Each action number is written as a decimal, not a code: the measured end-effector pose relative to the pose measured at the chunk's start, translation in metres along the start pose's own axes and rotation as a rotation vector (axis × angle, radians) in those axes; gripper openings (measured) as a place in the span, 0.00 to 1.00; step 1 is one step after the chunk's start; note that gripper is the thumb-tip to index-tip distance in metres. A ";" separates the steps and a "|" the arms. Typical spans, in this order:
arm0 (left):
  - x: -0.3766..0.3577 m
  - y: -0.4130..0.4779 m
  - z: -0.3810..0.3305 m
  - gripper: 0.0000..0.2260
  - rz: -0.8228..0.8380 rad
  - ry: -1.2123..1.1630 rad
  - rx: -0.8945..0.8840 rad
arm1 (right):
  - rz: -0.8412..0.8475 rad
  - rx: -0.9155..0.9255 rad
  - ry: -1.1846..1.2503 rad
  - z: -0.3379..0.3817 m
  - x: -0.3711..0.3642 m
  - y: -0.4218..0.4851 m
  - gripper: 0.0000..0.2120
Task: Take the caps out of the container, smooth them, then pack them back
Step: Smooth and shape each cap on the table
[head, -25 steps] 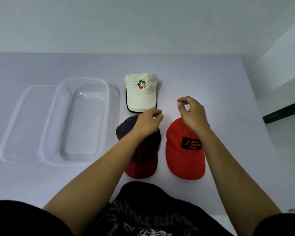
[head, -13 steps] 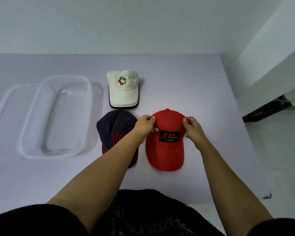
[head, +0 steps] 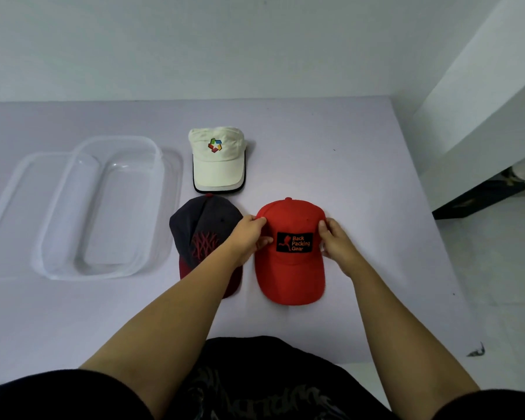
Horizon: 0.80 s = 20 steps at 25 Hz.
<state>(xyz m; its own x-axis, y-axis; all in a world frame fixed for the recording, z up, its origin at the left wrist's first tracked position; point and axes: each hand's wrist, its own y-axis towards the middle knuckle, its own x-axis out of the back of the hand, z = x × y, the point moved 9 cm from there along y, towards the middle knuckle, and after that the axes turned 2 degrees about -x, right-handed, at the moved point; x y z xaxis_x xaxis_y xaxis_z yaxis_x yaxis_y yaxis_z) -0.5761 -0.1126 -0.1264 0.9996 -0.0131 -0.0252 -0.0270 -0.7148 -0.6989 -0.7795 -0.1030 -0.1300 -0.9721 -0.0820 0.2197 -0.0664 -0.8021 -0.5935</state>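
While the domed red cap (head: 289,269) lies flat, left hand (head: 248,238) and right hand (head: 336,244) pinch its fabric sides.

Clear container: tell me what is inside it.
No cap lies inside the clear container; only the table shows through its bottom. Nothing covers its inside.

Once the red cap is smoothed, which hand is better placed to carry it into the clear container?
Left, probably. The left hand grips the red cap on the side facing the clear container; the right hand holds the far side.
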 end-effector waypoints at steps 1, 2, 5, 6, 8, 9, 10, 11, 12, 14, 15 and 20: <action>-0.004 -0.002 0.004 0.06 0.007 -0.020 -0.001 | -0.037 0.037 -0.009 -0.003 -0.001 0.002 0.12; -0.006 -0.001 0.008 0.06 0.001 -0.017 -0.018 | -0.079 0.065 -0.023 -0.006 -0.001 0.003 0.13; -0.006 0.000 0.010 0.08 -0.045 0.021 -0.119 | -0.126 0.107 -0.054 -0.009 0.000 0.007 0.13; -0.005 0.001 0.009 0.08 -0.053 0.026 -0.140 | -0.122 0.110 -0.040 -0.009 0.001 0.006 0.12; -0.004 0.002 0.003 0.09 -0.055 0.049 -0.180 | -0.103 0.105 0.027 -0.007 0.005 0.006 0.12; -0.004 0.002 -0.002 0.09 -0.052 0.071 -0.201 | -0.088 0.100 0.054 -0.006 0.007 0.008 0.12; -0.003 0.003 -0.007 0.09 -0.054 0.097 -0.220 | -0.071 0.099 0.067 -0.003 0.009 0.008 0.12; -0.001 0.004 -0.010 0.09 -0.062 0.124 -0.234 | -0.051 0.103 0.068 0.000 0.011 0.008 0.12; 0.001 0.005 -0.011 0.09 -0.078 0.152 -0.239 | -0.033 0.104 0.067 0.003 0.012 0.009 0.12; 0.006 0.008 -0.010 0.09 -0.114 0.203 -0.236 | 0.003 0.102 0.042 0.007 0.012 0.011 0.12; 0.007 0.008 -0.009 0.09 -0.124 0.227 -0.232 | 0.008 0.104 0.017 0.008 0.013 0.012 0.12; 0.005 0.008 -0.012 0.11 -0.150 0.382 -0.159 | -0.023 0.035 -0.125 0.008 0.021 0.016 0.09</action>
<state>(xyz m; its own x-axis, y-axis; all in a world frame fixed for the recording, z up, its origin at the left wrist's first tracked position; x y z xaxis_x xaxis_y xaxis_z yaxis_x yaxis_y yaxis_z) -0.5707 -0.1266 -0.1239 0.9246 -0.1378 0.3552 0.0900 -0.8268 -0.5552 -0.7992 -0.1223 -0.1292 -0.9345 -0.1350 0.3293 -0.0783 -0.8246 -0.5603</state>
